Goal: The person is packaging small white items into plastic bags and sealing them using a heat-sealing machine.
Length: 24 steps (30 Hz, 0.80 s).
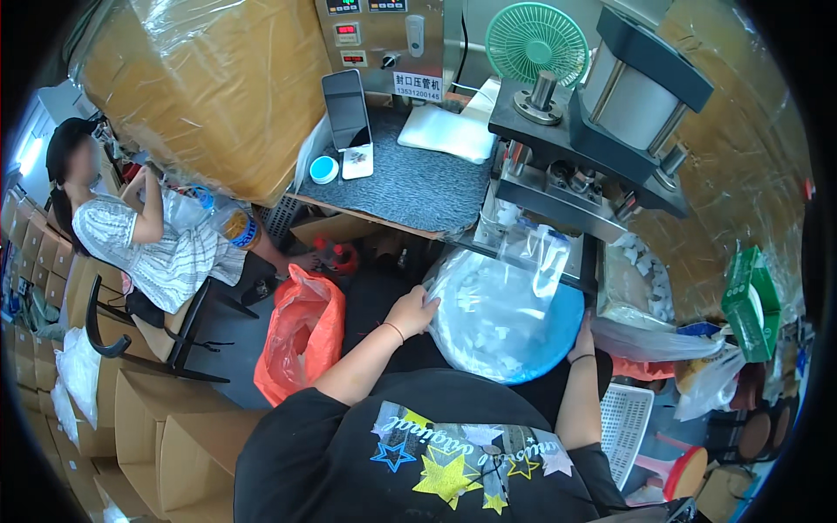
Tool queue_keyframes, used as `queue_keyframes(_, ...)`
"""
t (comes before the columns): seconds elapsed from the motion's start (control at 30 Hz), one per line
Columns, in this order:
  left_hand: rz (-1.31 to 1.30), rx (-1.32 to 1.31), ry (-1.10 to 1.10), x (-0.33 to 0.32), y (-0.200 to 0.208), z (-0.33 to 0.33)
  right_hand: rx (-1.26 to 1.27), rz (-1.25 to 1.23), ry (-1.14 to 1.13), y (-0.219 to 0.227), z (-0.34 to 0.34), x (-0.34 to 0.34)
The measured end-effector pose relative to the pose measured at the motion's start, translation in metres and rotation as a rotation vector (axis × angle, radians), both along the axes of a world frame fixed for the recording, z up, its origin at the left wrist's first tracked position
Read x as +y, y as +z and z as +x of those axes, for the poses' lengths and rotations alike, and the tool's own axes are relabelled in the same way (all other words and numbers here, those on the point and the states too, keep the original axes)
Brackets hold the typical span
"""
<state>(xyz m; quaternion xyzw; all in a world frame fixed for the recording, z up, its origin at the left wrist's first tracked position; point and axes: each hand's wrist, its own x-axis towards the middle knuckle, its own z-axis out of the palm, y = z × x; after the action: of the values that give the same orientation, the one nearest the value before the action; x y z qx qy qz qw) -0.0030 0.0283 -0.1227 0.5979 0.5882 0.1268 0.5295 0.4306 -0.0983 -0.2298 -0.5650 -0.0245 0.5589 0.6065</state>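
Perhaps the blue basin point(571, 315) at the frame's centre, grasped along its left edge by the left hand point(411, 310) while the right hand point(581, 340) met its right rim, closure unclear to me, risked spilling its clear plastic point(475, 301) if either side slipped.

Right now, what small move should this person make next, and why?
Perhaps steady the blue basin with the right hand and free the left hand for the clear plastic pieces: the hands flank the basin, and those pieces overlap its far side.
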Motion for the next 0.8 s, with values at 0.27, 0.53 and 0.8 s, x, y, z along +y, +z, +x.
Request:
queue_keyframes(0.27, 0.398, -0.190, -0.079, -0.018, -0.024, -0.016, -0.609, -0.004, -0.126, -0.019, 0.017, -0.050)
queue_keyframes(0.53, 0.585, -0.502, -0.152, -0.020, 0.010, 0.028, -1.170, -0.007, -0.309, 0.012, 0.083, -0.119)
queue_keyframes(0.8, 0.992, 0.073, -0.413, -0.039, 0.045, 0.021, -1.799, -0.510, 0.474, 0.207, -0.078, -0.115)
